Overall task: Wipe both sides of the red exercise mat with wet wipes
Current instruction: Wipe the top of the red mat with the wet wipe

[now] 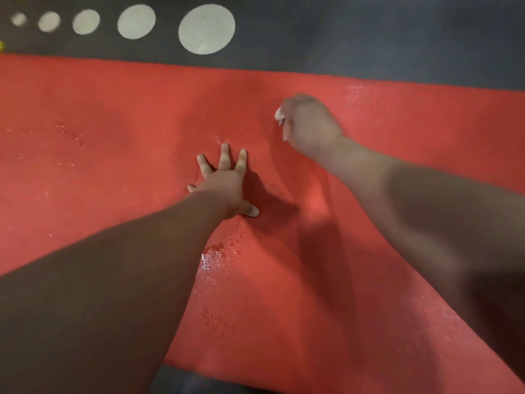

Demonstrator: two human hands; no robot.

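Hands on red exercise mat [113, 109], spread flat across dark floor [369, 32].
Right grip [309, 123] clamped round a bunched white wet wipe [279, 113], knuckles up, low over the mat near its far edge, forearm reaching in from the right. Left grip [224, 180] wide apart and holding nothing, fingers [225, 155] straight and splayed, palm flat on the mat's middle, soft foam dimpled at the fingertips, arm stretched forward. Finely grained surface, glistening wet patches [211, 260] just below the left wrist. Row of pale circles [206, 29] on the floor beyond, larger toward the right.
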